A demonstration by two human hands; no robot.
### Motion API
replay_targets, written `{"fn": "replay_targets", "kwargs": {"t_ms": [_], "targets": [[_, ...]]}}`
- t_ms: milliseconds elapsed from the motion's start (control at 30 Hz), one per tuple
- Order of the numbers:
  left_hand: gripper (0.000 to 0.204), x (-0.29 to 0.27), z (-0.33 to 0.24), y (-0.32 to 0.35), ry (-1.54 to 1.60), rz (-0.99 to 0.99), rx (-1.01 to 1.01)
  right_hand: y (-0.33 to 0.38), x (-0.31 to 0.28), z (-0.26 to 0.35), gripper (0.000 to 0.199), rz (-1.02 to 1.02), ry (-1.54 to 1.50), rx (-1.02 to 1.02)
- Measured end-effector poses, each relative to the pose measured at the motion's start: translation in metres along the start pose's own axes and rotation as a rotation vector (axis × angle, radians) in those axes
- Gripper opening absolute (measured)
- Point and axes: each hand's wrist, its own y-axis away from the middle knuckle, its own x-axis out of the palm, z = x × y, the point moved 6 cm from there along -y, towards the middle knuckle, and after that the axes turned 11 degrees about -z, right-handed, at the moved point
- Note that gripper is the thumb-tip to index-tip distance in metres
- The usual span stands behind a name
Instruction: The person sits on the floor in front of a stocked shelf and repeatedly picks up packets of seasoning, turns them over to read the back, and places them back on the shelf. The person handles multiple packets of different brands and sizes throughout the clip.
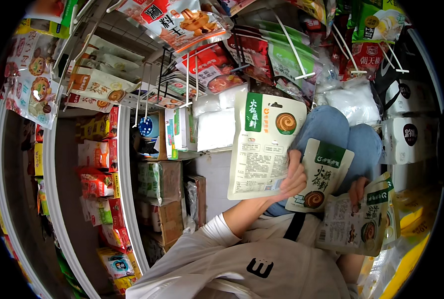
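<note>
My left hand (pixel 294 178) is closed on the lower right edge of a cream sauce pouch (pixel 259 159) with a green label and a picture of a bowl of brown sauce. The pouch is upright, its printed text facing me. A second, similar pouch (pixel 314 182) lies upside down on my lap against my jeans, between my hands. To the right, my right hand (pixel 357 193) has its fingers closed over the top of more matching pouches (pixel 351 224), tilted and overlapping. How many are in that stack I cannot tell.
Metal hooks with hanging seasoning packets (pixel 177 22) spread across the top. White shelves (pixel 132 184) of colourful packets run along the left. Ahead are white plastic-wrapped packs (pixel 217 124); cardboard boxes (pixel 169 224) stand left of me. White packs (pixel 409 139) and yellow bags (pixel 411 219) are at right.
</note>
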Motion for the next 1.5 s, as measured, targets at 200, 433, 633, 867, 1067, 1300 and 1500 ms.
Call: {"fn": "replay_targets", "kwargs": {"t_ms": [200,433,633,867,1067,1300,1500], "targets": [[0.049,0.002,0.003,-0.005,-0.018,0.042,-0.005,0.004,-0.008,-0.004,0.029,0.055,0.014,-0.049],[0.046,0.007,0.002,-0.005,-0.036,0.081,0.000,0.009,-0.015,-0.004,0.029,0.081,0.053,-0.071],[0.047,0.003,0.003,-0.003,-0.025,0.078,-0.025,0.007,-0.007,-0.004,0.030,0.032,0.024,-0.083],[0.052,0.002,0.007,-0.001,0.018,0.040,-0.074,-0.001,0.002,-0.003,0.029,0.040,-0.019,-0.047],[0.052,-0.003,0.007,0.001,0.031,-0.009,-0.093,-0.005,0.004,-0.004,0.036,0.127,-0.126,-0.100],[0.052,-0.004,0.000,0.002,-0.023,-0.064,-0.014,0.000,-0.004,-0.007,0.040,0.179,-0.147,-0.071],[0.045,-0.011,-0.010,0.007,-0.064,-0.137,0.073,0.004,-0.008,-0.007,0.041,0.129,-0.096,-0.052]]}}
